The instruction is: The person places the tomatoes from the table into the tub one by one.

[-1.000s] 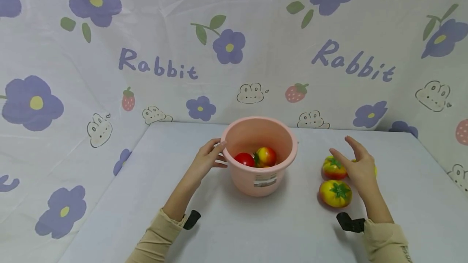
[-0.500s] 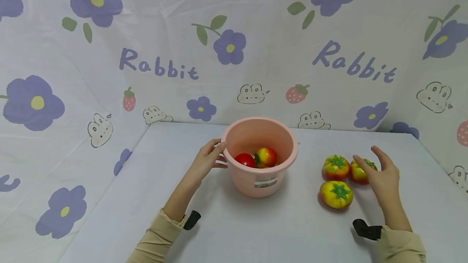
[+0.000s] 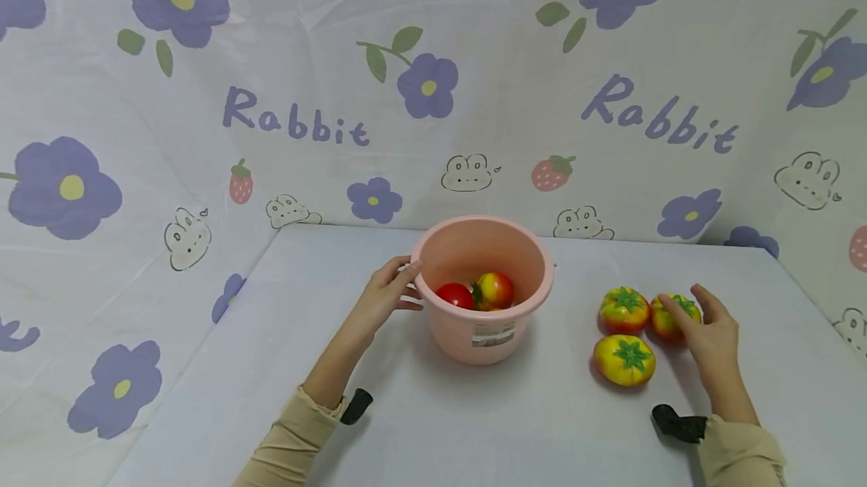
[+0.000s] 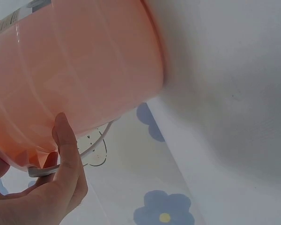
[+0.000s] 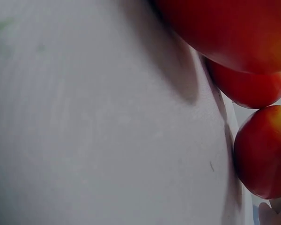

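A pink bucket [image 3: 477, 336] stands upright with a red tomato [image 3: 454, 296] and a yellow-red one [image 3: 496, 290] inside. My left hand [image 3: 379, 302] grips its left rim; in the left wrist view the hand [image 4: 51, 187] has fingers under the rim by the handle [image 4: 91, 149], against the bucket's side [image 4: 84, 61]. At the right my right hand [image 3: 711, 340] is low over the rear right yellow-red tomato [image 3: 667, 325], thumb and fingers spread about it; contact is unclear. In the right wrist view, fingers [image 5: 276, 214] show beside a tomato [image 5: 267, 154].
Two more yellow-red tomatoes lie close by, one at the rear left [image 3: 624, 311] and one in front [image 3: 623, 361]. A white cloth with purple flowers and rabbits [image 3: 474, 126] hangs behind the pale table [image 3: 474, 427].
My right hand has moved right from above the rear tomatoes, then lowered toward the rear right one. My left hand keeps its hold on the bucket, which stays put.
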Available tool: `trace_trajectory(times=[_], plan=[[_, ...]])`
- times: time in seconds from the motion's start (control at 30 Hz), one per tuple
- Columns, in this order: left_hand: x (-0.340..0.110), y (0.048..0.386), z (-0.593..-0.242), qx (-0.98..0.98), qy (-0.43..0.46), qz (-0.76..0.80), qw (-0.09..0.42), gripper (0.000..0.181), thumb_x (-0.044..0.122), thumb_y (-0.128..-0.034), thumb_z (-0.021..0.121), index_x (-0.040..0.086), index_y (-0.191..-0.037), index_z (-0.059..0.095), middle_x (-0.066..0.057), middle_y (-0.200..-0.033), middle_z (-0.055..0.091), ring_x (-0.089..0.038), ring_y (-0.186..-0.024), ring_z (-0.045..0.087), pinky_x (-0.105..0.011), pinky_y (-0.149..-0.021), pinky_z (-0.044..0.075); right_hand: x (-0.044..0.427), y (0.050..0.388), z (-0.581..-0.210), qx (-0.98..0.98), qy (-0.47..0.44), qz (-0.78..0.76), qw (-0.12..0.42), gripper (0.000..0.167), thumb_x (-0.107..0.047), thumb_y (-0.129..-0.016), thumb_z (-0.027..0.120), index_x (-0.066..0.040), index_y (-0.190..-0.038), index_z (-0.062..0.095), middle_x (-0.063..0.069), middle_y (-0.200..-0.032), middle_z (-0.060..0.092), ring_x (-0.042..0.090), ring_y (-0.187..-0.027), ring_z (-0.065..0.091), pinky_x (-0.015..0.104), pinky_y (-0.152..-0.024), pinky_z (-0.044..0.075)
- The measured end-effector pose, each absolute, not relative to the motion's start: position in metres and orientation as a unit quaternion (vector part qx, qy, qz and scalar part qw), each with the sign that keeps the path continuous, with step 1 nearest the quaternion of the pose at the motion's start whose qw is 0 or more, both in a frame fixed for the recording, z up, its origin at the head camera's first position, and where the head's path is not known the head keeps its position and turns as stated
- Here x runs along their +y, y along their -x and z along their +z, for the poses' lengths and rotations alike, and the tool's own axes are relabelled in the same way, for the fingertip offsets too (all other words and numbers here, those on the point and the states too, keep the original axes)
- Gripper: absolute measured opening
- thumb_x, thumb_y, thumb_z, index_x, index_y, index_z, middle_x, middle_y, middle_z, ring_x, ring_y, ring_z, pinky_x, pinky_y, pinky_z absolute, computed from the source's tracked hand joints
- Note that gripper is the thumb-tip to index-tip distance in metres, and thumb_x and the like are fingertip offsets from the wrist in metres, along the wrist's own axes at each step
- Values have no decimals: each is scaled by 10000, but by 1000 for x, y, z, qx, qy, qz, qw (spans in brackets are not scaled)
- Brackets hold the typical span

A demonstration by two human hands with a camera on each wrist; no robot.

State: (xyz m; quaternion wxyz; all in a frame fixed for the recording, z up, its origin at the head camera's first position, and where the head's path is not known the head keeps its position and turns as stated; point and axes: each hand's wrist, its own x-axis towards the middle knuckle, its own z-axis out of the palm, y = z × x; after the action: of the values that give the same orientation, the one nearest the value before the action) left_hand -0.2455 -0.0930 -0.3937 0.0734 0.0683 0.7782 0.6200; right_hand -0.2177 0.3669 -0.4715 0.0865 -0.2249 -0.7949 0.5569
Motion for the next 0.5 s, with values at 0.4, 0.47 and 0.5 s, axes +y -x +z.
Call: trace_trajectory(times=[0.4, 0.47, 0.5], plan=[[-94, 247, -396, 783, -70, 614, 74, 474, 417, -1006, 488, 111, -1367, 507, -181, -1137, 626, -221, -941, 671, -404, -867, 602, 362, 231, -481, -802, 265, 531, 68, 880, -577, -892, 584, -171, -1564, 188, 178, -1632, 144, 407, -1473, 189, 546, -1231, 187], [-94, 247, -396, 782, -70, 615, 74, 475, 417, -1006, 490, 109, -1367, 508, -183, -1138, 628, -227, -942, 670, -403, -865, 603, 361, 232, -482, -801, 265, 531, 71, 884, -572, -893, 586, -177, -1567, 174, 168, -1634, 146, 402, -1469, 197, 545, -1231, 190], [-94, 247, -396, 781, -70, 616, 74, 477, 417, -1005, 491, 108, -1367, 509, -182, -1137, 628, -225, -939, 670, -404, -865, 603, 361, 233, -483, -801, 265, 532, 72, 887, -569, -894, 587, -177, -1569, 167, 161, -1636, 144, 401, -1471, 196, 544, -1232, 188]])
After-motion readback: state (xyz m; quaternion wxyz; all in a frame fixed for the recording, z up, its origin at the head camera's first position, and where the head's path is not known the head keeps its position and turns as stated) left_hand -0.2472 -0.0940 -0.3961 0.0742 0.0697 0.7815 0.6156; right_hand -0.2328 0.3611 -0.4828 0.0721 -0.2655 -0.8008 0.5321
